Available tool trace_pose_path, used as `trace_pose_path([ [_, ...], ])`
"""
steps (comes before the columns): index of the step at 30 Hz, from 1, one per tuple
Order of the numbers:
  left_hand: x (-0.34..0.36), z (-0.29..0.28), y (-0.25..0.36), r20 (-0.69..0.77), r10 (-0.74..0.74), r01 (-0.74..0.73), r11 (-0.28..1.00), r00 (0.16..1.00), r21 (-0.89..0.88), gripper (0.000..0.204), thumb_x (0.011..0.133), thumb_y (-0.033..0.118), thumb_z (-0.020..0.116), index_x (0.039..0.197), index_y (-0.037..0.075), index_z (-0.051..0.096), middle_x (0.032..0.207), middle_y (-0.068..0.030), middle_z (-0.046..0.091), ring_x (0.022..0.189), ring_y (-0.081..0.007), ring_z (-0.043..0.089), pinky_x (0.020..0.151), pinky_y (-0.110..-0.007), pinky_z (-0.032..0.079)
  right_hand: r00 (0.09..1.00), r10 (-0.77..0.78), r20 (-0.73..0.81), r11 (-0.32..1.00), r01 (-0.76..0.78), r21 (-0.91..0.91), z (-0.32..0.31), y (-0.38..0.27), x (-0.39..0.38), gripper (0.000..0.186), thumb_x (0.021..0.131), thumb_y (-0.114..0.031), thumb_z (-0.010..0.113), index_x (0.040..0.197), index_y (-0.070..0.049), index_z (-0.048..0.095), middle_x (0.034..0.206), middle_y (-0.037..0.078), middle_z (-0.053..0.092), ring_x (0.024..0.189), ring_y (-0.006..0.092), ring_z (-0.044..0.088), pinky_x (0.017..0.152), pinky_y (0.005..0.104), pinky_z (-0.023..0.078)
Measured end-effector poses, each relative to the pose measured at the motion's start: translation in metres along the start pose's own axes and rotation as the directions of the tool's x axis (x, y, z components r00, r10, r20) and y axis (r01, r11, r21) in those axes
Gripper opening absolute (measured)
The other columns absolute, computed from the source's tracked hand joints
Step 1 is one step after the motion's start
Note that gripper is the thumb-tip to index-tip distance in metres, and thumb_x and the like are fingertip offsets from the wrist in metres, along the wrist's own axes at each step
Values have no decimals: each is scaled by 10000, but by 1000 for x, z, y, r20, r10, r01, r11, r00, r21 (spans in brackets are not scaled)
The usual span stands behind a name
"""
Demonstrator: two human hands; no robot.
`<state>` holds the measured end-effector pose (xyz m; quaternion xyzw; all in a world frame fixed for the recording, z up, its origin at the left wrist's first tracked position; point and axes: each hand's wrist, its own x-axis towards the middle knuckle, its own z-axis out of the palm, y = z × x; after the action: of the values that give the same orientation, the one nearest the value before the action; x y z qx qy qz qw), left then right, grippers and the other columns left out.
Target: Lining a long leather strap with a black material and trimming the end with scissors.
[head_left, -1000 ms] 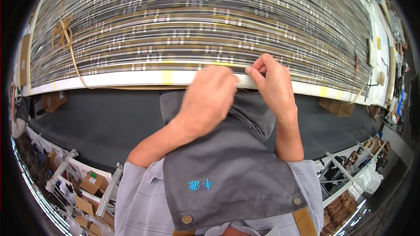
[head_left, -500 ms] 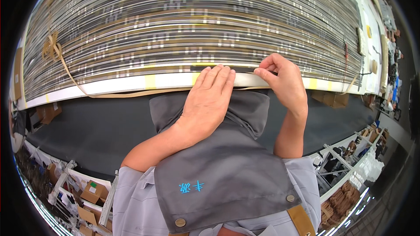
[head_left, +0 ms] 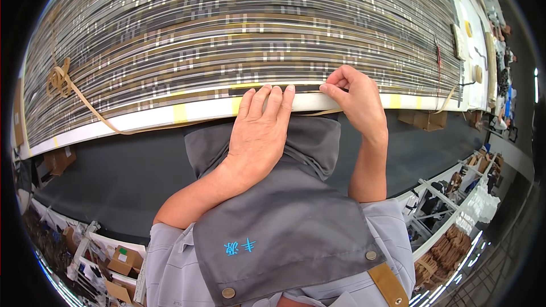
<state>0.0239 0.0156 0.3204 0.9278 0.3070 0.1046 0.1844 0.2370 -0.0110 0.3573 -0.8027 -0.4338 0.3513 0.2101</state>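
Inspecting rightward, we are finding the left hand (head_left: 259,128), curled a second ago, now lying flat, fingers straight, across the white table edge (head_left: 210,109) and onto the dark strip (head_left: 307,88). We are judging the strip steadied. It is running along the nearest striped row (head_left: 196,97) to the right hand (head_left: 357,102), whose thumb and forefinger are pinching its end.

left hand (head_left: 259,136) now flat, curled a second ago, more of the dark strip (head_left: 307,88) showing
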Motion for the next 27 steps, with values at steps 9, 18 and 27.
trace_pose_path([
  [9, 2, 0, 4, 33, -9, 7, 999, 999, 50, 701, 759, 52, 679, 1418, 3, 445, 1273, -152, 480, 1238, -325, 449, 1078, -469, 353, 1000, -23, 17, 999, 22, 41, -16, 10, -2, 163, 824, -109, 762, 879, 17, 675, 755, 95, 679, 694, 169, 625, 679, 318, 505],
  [18, 3, -5, 7, 101, -22, 13, 996, 995, 88, 680, 787, 67, 649, 1426, -17, 431, 1307, -152, 470, 1279, -322, 424, 1104, -470, 332, 998, 41, -52, 993, -35, 111, -81, 60, -10, 103, 819, -48, 747, 846, -1, 660, 699, -22, 581, 649, 55, 500, 585, 231, 410],
  [27, 7, -3, 12, 125, -20, 7, 995, 992, 104, 698, 789, 58, 645, 1443, -16, 414, 1362, -172, 466, 1299, -330, 420, 1114, -485, 320, 984, 139, -110, 987, -129, 98, -109, 82, -17, 90, 825, -35, 741, 841, -13, 655, 676, -56, 532, 625, 36, 449, 574, 209, 382],
])
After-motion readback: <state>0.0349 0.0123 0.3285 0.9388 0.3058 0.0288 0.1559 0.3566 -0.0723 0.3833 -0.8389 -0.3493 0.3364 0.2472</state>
